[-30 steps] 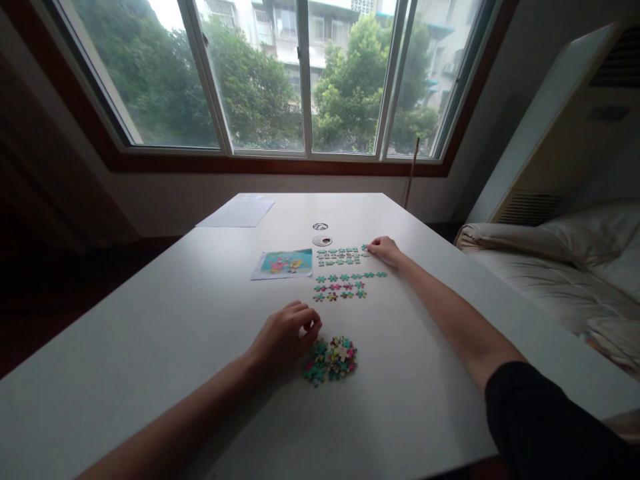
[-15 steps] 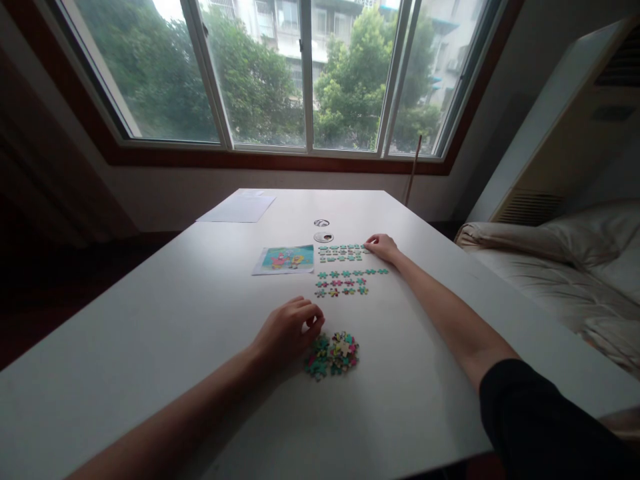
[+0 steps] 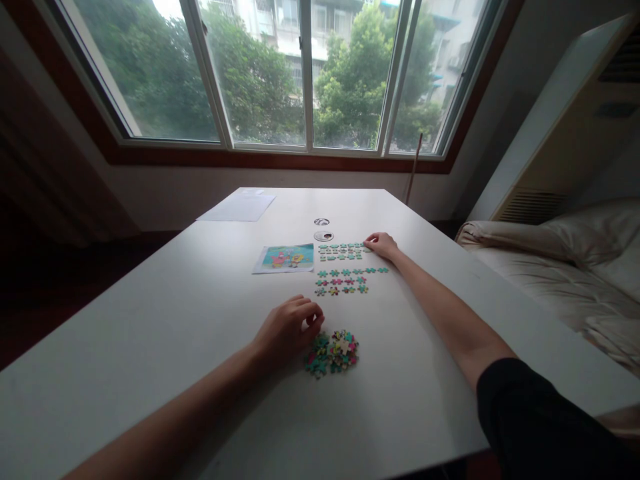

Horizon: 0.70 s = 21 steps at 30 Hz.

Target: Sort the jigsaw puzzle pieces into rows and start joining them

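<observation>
My right hand [image 3: 383, 245] reaches far over the table, its fingertips pinched on a small green jigsaw piece [image 3: 367, 245] at the right end of the farthest row. Jigsaw pieces [image 3: 347, 273] lie in several rows, mostly green in the far ones, with pink and yellow in the nearer ones. Close to me, a heap of loose jigsaw pieces [image 3: 343, 352] rests on the table. My left hand [image 3: 293, 323] is at the heap's far left edge, fingers curled and thumb against forefinger; whatever may be between them is too small to make out.
A colourful picture sheet [image 3: 287, 259] lies left of the rows. Two small round items [image 3: 323, 236] sit beyond them. White paper [image 3: 237, 207] lies at the far left of the white table [image 3: 150, 320]. A window is behind, a sofa [image 3: 540, 267] at right.
Very little differs. Both hands keep their places and finger shapes, and the rows and heap look the same; the view has shifted slightly.
</observation>
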### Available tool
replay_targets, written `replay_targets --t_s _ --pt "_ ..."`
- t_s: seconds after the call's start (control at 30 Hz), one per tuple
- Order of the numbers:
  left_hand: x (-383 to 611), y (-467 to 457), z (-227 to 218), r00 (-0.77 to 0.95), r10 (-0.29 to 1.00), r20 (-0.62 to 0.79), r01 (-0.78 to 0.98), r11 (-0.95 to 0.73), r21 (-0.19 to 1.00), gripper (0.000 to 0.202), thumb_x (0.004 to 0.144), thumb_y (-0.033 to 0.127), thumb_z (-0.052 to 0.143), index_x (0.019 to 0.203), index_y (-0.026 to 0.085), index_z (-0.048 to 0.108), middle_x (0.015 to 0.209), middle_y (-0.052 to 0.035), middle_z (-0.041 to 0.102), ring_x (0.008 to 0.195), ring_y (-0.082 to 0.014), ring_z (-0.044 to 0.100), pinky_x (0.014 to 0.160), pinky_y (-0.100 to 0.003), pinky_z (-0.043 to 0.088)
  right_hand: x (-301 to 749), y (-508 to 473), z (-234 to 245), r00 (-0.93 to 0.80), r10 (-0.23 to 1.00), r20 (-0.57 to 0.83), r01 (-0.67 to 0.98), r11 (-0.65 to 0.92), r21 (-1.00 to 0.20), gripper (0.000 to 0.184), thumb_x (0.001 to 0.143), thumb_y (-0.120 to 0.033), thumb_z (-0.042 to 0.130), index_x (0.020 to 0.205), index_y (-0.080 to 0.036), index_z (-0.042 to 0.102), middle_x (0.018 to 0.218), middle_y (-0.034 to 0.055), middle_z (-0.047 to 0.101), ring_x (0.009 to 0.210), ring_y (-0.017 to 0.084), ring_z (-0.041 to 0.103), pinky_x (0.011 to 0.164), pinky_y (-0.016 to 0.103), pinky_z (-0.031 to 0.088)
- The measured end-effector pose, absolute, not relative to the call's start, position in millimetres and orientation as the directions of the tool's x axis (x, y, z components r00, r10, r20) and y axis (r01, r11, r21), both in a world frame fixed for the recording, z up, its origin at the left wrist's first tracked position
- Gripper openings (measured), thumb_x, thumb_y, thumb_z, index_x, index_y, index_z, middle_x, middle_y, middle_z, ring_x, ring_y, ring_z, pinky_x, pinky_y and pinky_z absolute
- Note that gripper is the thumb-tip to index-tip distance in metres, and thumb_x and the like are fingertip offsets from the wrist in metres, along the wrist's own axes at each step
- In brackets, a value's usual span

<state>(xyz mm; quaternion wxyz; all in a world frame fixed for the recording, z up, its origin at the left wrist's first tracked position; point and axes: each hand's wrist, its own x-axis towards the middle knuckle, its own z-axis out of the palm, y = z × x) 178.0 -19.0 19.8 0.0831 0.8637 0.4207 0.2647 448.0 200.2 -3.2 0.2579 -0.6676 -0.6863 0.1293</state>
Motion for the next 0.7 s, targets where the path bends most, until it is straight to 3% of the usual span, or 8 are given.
replay_targets --t_s 0.23,0.33,0.4,0.47,0.57,0.7 --pt "176.5 -15.9 15.2 0.498 0.776 0.388 0.693 -0.625 0.36 0.012 0.076 0.013 0.048 0.07 0.016 0.058 0.064 -0.0008 0.055 0.064 -0.0127 0.049 0.06 -0.022 0.039 437.5 173.3 15.0 -0.076 0.957 0.279 0.804 0.224 -0.55 0.028 0.078 -0.035 0.049 0.089 -0.013 0.063 0.079 0.0064 0.063 0.068 0.012 0.054 0.061 0.022 0.038" --pt "176.5 -15.5 14.9 0.499 0.773 0.392 0.692 -0.627 0.358 0.012 0.076 0.013 0.048 0.07 0.016 0.057 0.065 -0.0008 0.055 0.065 -0.0129 0.049 0.06 -0.023 0.039 424.9 132.5 25.2 -0.279 0.917 0.284 0.743 0.394 -0.541 0.023 0.075 -0.036 0.055 0.081 -0.016 0.064 0.066 0.0007 0.06 0.059 0.009 0.05 0.057 0.02 0.037" --pt "176.3 -15.7 15.2 0.499 0.767 0.403 0.691 -0.633 0.35 0.012 0.077 0.013 0.048 0.07 0.017 0.057 0.065 -0.0009 0.055 0.066 -0.013 0.049 0.06 -0.023 0.039 418.0 96.7 30.0 -0.559 0.781 0.279 0.584 0.61 -0.536 0.023 0.077 -0.035 0.053 0.08 -0.014 0.063 0.061 -0.0001 0.057 0.054 0.008 0.046 0.053 0.02 0.036" --pt "176.1 -15.9 15.6 0.495 0.764 0.413 0.693 -0.634 0.343 0.012 0.077 0.013 0.048 0.071 0.017 0.058 0.066 -0.0011 0.055 0.066 -0.0132 0.049 0.06 -0.023 0.039 413.6 60.4 33.3 -0.697 0.671 0.251 0.471 0.693 -0.546 0.024 0.078 -0.036 0.053 0.081 -0.015 0.063 0.062 0.0001 0.056 0.056 0.008 0.046 0.053 0.019 0.036" --pt "177.1 -16.3 16.0 0.494 0.766 0.411 0.697 -0.631 0.34 0.011 0.077 0.014 0.048 0.072 0.017 0.058 0.065 -0.0011 0.055 0.066 -0.0134 0.049 0.06 -0.024 0.039 410.4 17.8 35.0 -0.805 0.565 0.182 0.378 0.724 -0.577 0.029 0.074 -0.04 0.059 0.09 -0.015 0.063 0.068 0.0007 0.056 0.057 0.007 0.048 0.055 0.019 0.038" --pt "179.9 -17.2 16.2 0.504 0.761 0.409 0.688 -0.64 0.343 0.011 0.078 0.015 0.048 0.072 0.016 0.058 0.065 -0.0011 0.055 0.065 -0.0132 0.048 0.059 -0.023 0.038 407.8 -4.5 32.4 -0.808 0.563 0.176 0.373 0.719 -0.586 0.032 0.07 -0.041 0.063 0.091 -0.017 0.064 0.072 0.001 0.055 0.059 0.007 0.047 0.055 0.018 0.038"
